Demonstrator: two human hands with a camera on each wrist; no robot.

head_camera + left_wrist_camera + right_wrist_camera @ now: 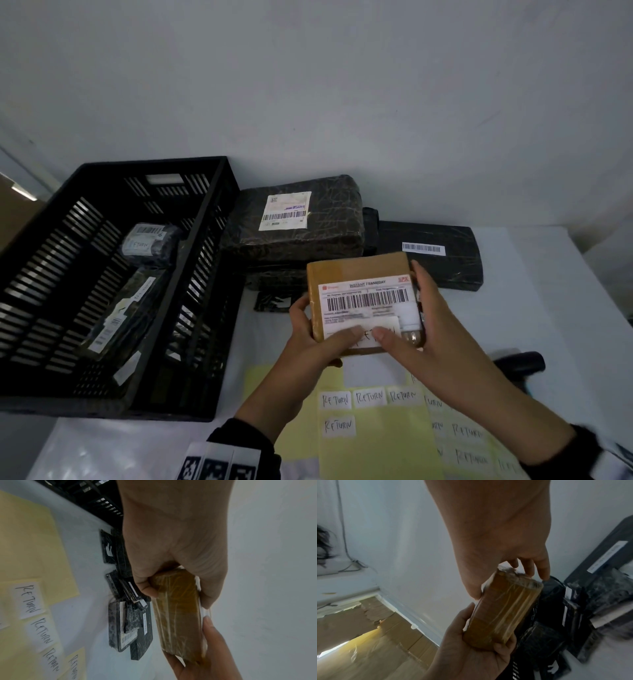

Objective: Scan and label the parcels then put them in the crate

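A brown taped parcel with a barcode shipping label is held up above the table by both hands. My left hand grips its lower left corner, thumb on the front. My right hand clasps the right side, its thumb pressing a white RETURN sticker onto the parcel's lower front. The left wrist view shows the left hand wrapped round the parcel's edge. The right wrist view shows the right hand pinching the parcel. The black slatted crate stands to the left.
The crate holds a small grey parcel marked RETURN and a long dark one. Black wrapped parcels lie behind against the wall. Yellow sheets with RETURN stickers lie in front. A dark handheld device rests at the right.
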